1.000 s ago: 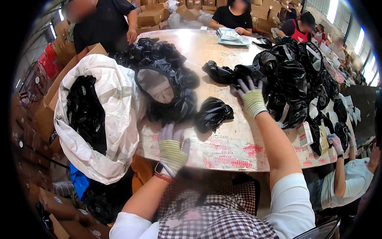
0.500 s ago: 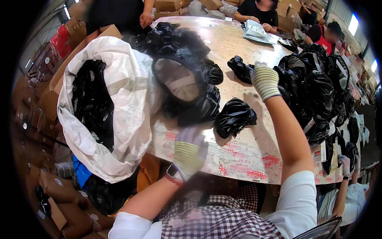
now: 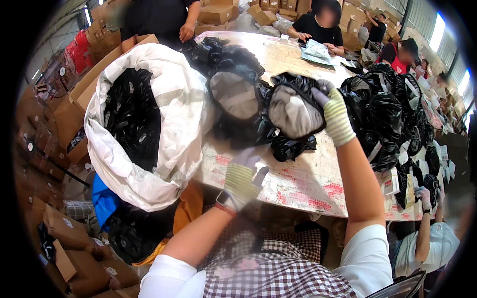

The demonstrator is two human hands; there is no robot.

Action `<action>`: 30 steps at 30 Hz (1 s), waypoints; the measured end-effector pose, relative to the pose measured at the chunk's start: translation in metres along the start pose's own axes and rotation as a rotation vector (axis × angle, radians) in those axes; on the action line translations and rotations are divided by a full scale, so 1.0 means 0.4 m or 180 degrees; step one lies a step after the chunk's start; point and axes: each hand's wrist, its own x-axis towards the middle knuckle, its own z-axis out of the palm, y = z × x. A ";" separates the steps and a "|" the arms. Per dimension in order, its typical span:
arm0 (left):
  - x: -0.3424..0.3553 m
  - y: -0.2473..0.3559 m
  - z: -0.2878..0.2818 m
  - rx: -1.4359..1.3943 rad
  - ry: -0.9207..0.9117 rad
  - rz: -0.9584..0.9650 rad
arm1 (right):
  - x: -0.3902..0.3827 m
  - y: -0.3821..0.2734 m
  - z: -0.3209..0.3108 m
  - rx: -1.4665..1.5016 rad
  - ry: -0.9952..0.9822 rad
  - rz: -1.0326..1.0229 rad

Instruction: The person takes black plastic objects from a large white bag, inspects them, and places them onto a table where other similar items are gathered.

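My right hand (image 3: 334,111), in a striped knit glove, is closed on the rim of a black shiny cap-like piece (image 3: 296,113). The round grey lining of that piece faces me. Below it, partly hidden, another black piece (image 3: 293,148) lies on the table. My left hand (image 3: 242,178), gloved alike, is over the near table edge with its thumb apart and nothing in it. Beyond it sits a second black cap-like piece (image 3: 234,95) with its grey inside showing, blurred, against a heap of black pieces (image 3: 218,54).
At left stands a large white woven sack (image 3: 184,109) with black pieces inside. A big pile of black pieces (image 3: 387,109) covers the table's right (image 3: 308,191). A co-worker's gloved hands (image 3: 425,196) are at the right edge. Across the table a person handles a grey plastic package (image 3: 318,52).
My right hand has brought its black piece toward me, so the grey lining shows, above the loose piece. My left hand has shifted slightly right. The whole view has shifted a little.
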 end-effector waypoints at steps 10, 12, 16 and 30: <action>-0.087 0.121 0.050 -0.2298 0.0398 -0.1395 | -0.506 0.139 0.115 -0.0722 0.0277 0.0467; -0.114 0.098 0.066 -0.1709 0.0692 -0.1185 | -0.543 0.205 0.050 -0.2128 0.0158 -0.0084; -0.061 0.074 -0.137 -0.1091 -0.0457 -0.1408 | -0.538 0.182 0.019 -0.2964 0.1027 0.0329; 0.005 -0.465 -0.571 0.0519 0.1308 -0.2384 | -0.565 0.212 0.034 -0.3104 0.0444 0.0043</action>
